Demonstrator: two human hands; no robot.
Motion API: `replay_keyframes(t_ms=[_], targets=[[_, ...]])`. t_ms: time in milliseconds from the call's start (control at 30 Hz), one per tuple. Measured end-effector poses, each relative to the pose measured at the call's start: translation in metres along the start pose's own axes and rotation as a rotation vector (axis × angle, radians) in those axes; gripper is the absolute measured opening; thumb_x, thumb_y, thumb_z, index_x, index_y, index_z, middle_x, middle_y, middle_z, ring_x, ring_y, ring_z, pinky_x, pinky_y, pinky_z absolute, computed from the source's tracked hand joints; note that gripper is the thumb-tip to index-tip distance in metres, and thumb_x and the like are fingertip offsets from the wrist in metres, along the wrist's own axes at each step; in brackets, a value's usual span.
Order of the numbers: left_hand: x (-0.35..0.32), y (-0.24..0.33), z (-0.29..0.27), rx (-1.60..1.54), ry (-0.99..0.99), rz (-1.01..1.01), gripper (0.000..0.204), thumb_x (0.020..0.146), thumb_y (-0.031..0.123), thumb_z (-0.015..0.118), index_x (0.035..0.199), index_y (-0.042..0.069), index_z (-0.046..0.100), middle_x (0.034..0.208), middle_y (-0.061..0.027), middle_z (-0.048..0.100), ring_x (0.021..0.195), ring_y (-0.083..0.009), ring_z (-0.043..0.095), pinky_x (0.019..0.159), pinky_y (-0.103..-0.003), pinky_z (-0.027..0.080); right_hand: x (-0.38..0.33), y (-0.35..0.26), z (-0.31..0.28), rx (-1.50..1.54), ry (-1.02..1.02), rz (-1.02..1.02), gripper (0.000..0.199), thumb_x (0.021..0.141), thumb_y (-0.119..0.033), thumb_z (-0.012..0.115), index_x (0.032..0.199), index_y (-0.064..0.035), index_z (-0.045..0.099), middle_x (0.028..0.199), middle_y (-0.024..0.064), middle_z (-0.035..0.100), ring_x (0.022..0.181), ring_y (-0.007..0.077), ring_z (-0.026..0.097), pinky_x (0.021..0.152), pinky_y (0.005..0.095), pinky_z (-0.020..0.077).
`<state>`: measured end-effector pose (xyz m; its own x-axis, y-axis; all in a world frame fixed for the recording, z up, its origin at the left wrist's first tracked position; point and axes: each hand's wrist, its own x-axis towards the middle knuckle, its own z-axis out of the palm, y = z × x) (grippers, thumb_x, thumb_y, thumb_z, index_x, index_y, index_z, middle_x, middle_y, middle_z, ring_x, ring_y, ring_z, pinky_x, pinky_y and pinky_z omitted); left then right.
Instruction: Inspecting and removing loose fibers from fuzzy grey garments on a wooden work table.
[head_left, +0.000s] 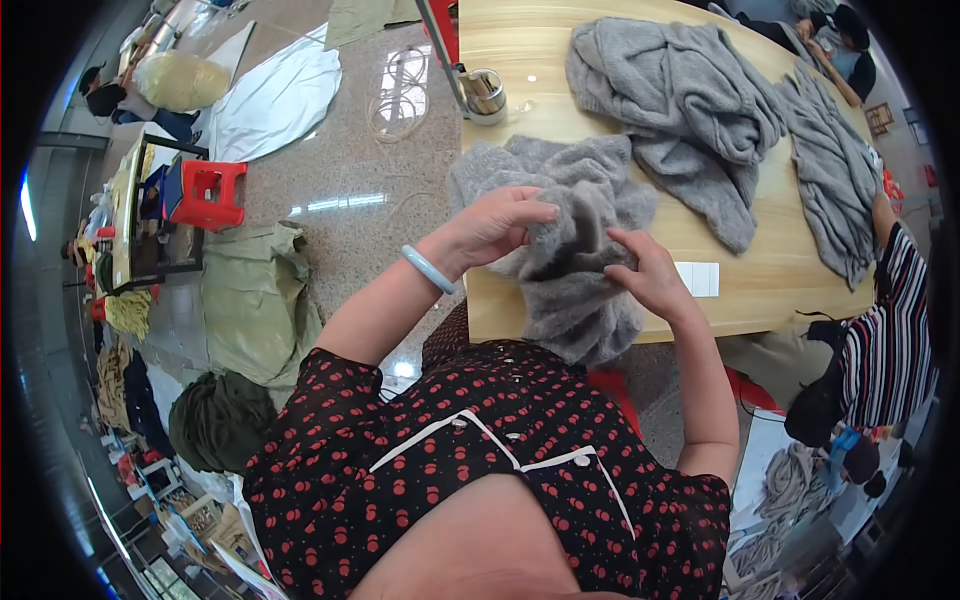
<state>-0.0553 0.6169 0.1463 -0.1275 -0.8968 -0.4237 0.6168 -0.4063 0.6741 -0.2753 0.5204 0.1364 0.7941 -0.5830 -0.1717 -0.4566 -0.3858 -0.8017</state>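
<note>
A fuzzy grey knit garment [585,310] lies bunched at the near left corner of the table, part of it hanging over the edge towards me. My left hand [485,228], with a pale blue bangle [430,270] on its wrist, pinches the cloth between thumb and fingers. On the other side of the same fold, my right hand [655,278] grips the fabric with thumb and forefinger. Between the hands the knit forms a dark hollow. A white card [698,279] lies on the wood beside my right wrist.
More grey knitwear [680,90] is heaped farther back on the wooden table [530,40], near a metal cup of tools [484,95]. At right, a person in a striped top [890,350] handles another grey knit [825,170]. A red stool [210,195] and olive sack [255,300] stand left.
</note>
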Motion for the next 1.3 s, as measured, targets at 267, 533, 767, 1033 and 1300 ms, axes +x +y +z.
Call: replay_keyframes(t_ms=[267,533,767,1033,1300], targets=[[-0.049,0.032,0.011,-0.166,-0.124,0.184,0.037,0.08,0.01,0.053,0.113,-0.004,0.043,0.106,-0.0121,0.055,0.097,-0.0191,0.054,0.085,-0.032,0.043,-0.022,0.077,0.013,-0.321,0.142,0.251,0.021,0.073,-0.01,0.055,0.093,-0.0032,0.058,0.083,0.0222,0.057,0.081,0.0371,0.054,0.07,0.04,0.0434],[-0.106,0.07,0.033,-0.217,-0.32,0.574,0.044,0.084,0.017,0.049,0.119,-0.006,0.037,0.111,-0.0178,0.051,0.101,-0.0268,0.052,0.09,-0.039,0.04,-0.046,0.125,-0.048,-0.617,0.372,0.472,0.021,0.071,-0.014,0.059,0.084,0.0024,0.057,0.073,0.0236,0.055,0.073,0.038,0.055,0.065,0.0435,0.0421],[-0.109,0.073,0.051,-0.49,-0.11,0.418,0.031,0.087,0.019,0.044,0.11,-0.002,0.048,0.105,-0.0123,0.056,0.097,-0.0216,0.055,0.087,-0.035,0.042,-0.071,0.011,-0.093,0.056,0.849,0.029,0.01,0.079,-0.005,0.056,0.087,-0.0004,0.056,0.078,0.003,0.056,0.07,0.0103,0.048,0.066,0.0219,0.0389],[-0.097,0.093,0.139,-0.378,-0.43,0.494,0.021,0.085,0.016,0.05,0.099,0.001,0.053,0.09,-0.0075,0.06,0.079,-0.0146,0.059,0.071,-0.028,0.049,-0.102,-0.134,-0.132,0.428,1.339,-0.444,0.018,0.079,-0.004,0.05,0.093,0.0057,0.054,0.089,0.0175,0.058,0.085,0.0273,0.057,0.075,0.0366,0.0493],[-0.038,0.017,0.041,-0.3,0.067,0.122,0.013,0.082,0.013,0.055,0.092,0.004,0.054,0.083,-0.0031,0.059,0.072,-0.0107,0.057,0.062,-0.023,0.047,-0.053,-0.126,-0.039,0.298,0.413,-0.546,0.024,0.063,0.011,0.049,0.083,0.0009,0.056,0.08,0.0103,0.056,0.073,0.0204,0.053,0.066,0.0279,0.0415]])
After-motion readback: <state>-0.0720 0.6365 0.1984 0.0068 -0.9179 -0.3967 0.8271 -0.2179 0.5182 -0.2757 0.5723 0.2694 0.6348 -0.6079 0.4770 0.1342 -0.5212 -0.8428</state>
